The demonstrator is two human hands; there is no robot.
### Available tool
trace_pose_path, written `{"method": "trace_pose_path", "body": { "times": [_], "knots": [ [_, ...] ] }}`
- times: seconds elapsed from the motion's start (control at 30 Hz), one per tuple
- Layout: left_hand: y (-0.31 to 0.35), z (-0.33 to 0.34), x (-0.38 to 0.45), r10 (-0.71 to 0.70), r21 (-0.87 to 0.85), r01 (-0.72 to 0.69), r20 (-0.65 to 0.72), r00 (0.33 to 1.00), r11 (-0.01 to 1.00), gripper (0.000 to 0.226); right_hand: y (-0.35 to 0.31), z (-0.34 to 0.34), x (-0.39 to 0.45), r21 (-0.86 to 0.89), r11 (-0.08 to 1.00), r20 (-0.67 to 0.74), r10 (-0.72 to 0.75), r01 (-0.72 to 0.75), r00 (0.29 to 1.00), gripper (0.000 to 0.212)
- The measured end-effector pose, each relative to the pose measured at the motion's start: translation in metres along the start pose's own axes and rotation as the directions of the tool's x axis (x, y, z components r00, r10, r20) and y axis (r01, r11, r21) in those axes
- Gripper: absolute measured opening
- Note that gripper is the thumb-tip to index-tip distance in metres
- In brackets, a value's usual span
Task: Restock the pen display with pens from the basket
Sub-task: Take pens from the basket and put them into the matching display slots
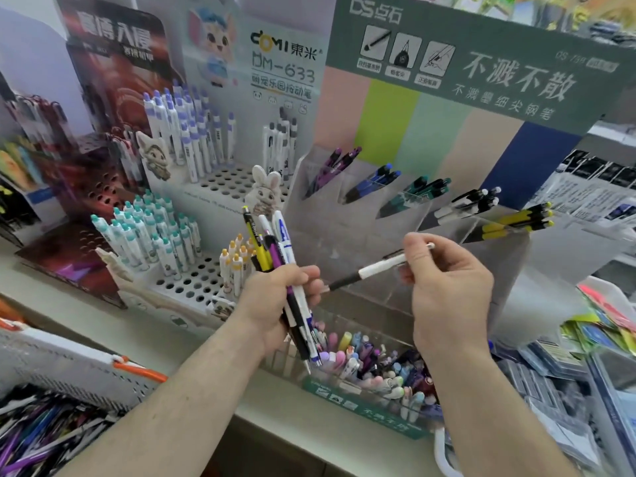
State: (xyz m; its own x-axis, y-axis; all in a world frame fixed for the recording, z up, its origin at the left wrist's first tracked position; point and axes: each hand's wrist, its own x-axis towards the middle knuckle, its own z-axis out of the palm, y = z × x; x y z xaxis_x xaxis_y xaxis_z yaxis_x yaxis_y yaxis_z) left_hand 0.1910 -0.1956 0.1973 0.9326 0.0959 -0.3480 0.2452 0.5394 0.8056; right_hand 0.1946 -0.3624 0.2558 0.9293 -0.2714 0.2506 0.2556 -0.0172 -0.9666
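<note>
The white-and-black pen (375,268) is being pinched by the right hand (447,287) while the left hand (275,297) is gripping a loose bundle of pens (275,256) that is risking slipping.

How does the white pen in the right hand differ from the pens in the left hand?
The right hand pinches one white pen lying almost level; the left hand grips a bundle of pens standing nearly upright. The white pen is white and black; the bundle of pens also includes yellow and purple ones. Both are held in front of the clear display.
</note>
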Motion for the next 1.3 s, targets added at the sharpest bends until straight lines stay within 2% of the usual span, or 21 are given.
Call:
{"method": "trace_pose_path", "body": {
  "times": [0.07,0.13,0.23,0.33,0.47,0.53,0.63,0.73,0.93,1.07,1.13,1.2,1.27,1.3],
  "knots": [
    [0.002,-0.001,0.000,-0.003,-0.071,0.005,0.030,1.000,0.997,0.042,-0.002,-0.004,0.002,0.137,0.988,-0.094,0.090,-0.077,0.991,0.013],
    [0.003,0.005,-0.006,-0.004,-0.106,0.016,0.118,0.993,0.994,0.049,0.000,-0.005,0.003,0.226,0.963,-0.121,0.175,-0.145,0.977,0.013],
    [0.002,0.021,-0.010,-0.006,-0.179,0.038,0.178,0.984,0.983,0.032,0.004,-0.005,0.003,0.262,0.946,-0.140,0.232,-0.189,0.963,0.012],
    [0.004,0.032,-0.008,-0.012,-0.293,0.078,0.223,0.975,0.953,0.006,0.005,-0.009,0.003,0.263,0.944,-0.152,0.247,-0.201,0.957,0.013],
    [0.008,0.038,-0.005,0.000,-0.423,0.122,0.278,0.961,0.898,0.016,0.003,-0.020,0.007,0.261,0.948,-0.207,0.239,-0.182,0.949,0.015],
    [0.008,0.044,-0.005,-0.011,-0.394,0.136,0.303,0.953,0.909,0.026,0.002,-0.025,0.009,0.259,0.949,-0.217,0.241,-0.182,0.946,0.015],
    [0.008,0.055,-0.001,-0.014,-0.352,0.132,0.320,0.947,0.926,0.025,-0.001,-0.032,0.011,0.276,0.940,-0.234,0.267,-0.200,0.935,0.013],
    [0.009,0.063,0.005,0.039,-0.336,0.070,0.307,0.951,0.939,0.024,-0.009,-0.041,0.016,0.318,0.937,-0.264,0.234,-0.145,0.936,0.015],
    [0.005,0.078,0.008,0.032,-0.314,0.092,0.366,0.930,0.945,0.014,-0.014,-0.047,0.019,0.347,0.928,-0.252,0.235,-0.140,0.939,0.010],
    [0.005,0.089,0.008,0.046,-0.363,0.122,0.423,0.905,0.924,0.003,-0.015,-0.051,0.025,0.449,0.882,-0.248,0.279,-0.145,0.928,0.009],
    [0.006,0.093,0.011,0.052,-0.411,0.180,0.494,0.868,0.894,0.026,-0.019,-0.052,0.030,0.468,0.874,-0.245,0.274,-0.134,0.930,0.008],
    [0.006,0.094,0.016,0.048,-0.467,0.248,0.534,0.844,0.849,0.051,-0.027,-0.055,0.037,0.466,0.883,-0.294,0.219,-0.061,0.930,0.011],
    [0.007,0.096,0.020,0.048,-0.469,0.234,0.514,0.856,0.852,0.062,-0.038,-0.060,0.047,0.378,0.919,-0.416,0.066,0.107,0.907,0.015],
    [0.007,0.096,0.021,0.036,-0.443,0.214,0.492,0.870,0.871,0.060,-0.043,-0.063,0.053,0.285,0.937,-0.475,-0.045,0.202,0.879,0.016]
  ]
}}
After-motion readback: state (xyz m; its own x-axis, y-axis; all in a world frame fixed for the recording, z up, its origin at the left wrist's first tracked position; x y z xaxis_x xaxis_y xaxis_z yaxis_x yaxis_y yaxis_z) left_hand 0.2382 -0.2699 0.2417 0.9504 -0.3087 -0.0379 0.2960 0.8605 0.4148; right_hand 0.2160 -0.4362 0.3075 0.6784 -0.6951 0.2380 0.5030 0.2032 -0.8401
